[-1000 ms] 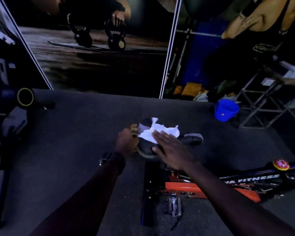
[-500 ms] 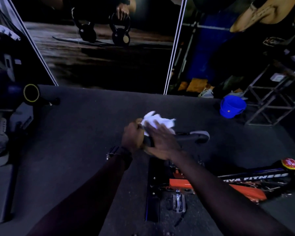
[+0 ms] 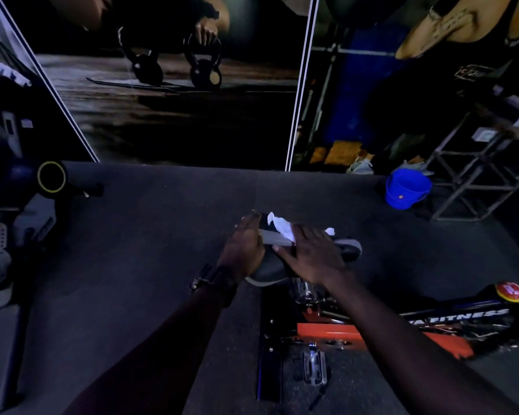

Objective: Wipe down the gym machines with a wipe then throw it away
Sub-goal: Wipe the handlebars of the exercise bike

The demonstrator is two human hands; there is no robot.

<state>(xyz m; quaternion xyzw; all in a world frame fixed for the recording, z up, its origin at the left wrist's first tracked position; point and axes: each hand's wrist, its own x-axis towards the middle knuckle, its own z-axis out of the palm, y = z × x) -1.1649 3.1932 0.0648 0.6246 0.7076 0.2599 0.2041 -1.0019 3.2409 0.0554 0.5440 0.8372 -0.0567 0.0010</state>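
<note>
Right now my right hand (image 3: 310, 255) lies flat, fingers straight, pressing the white wipe (image 3: 283, 229) onto the black bike seat (image 3: 271, 266). The wipe is crumpled, poking out past my fingertips on the seat's upper side. My left hand (image 3: 245, 249) curls round the seat's left edge, holding it. Below the seat sits the orange and black bike frame (image 3: 372, 333). Off to the right, well apart, a blue bucket (image 3: 406, 188) stands on the floor; I cannot tell what is inside it.
</note>
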